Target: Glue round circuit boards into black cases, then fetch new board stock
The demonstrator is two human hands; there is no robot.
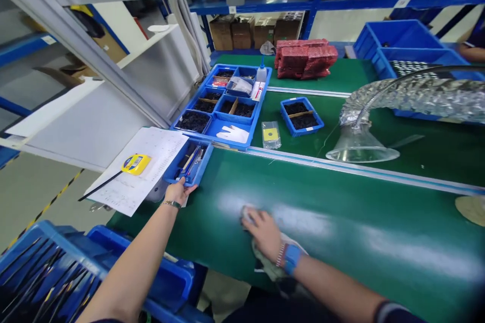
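Observation:
My left hand (179,193) grips the near edge of a small blue tray (202,165), thumb over the rim and fingers against its side. Pens and slim tools (192,161) lie inside that tray. On the green tabletop, my right hand (266,234) presses down on a pale grey cloth (273,265), its fingers closed over a bunched part. The rest of the cloth trails out under the wrist toward the table's front edge. This hand is slightly blurred.
Left of the small tray, a yellow tape measure (136,164) rests on paper sheets (131,193). Behind stands a large blue tray (217,127) of bins holding black parts. A silver duct with a clear hood (361,151) hangs at right. Red wrapped packs (305,59) sit farther back.

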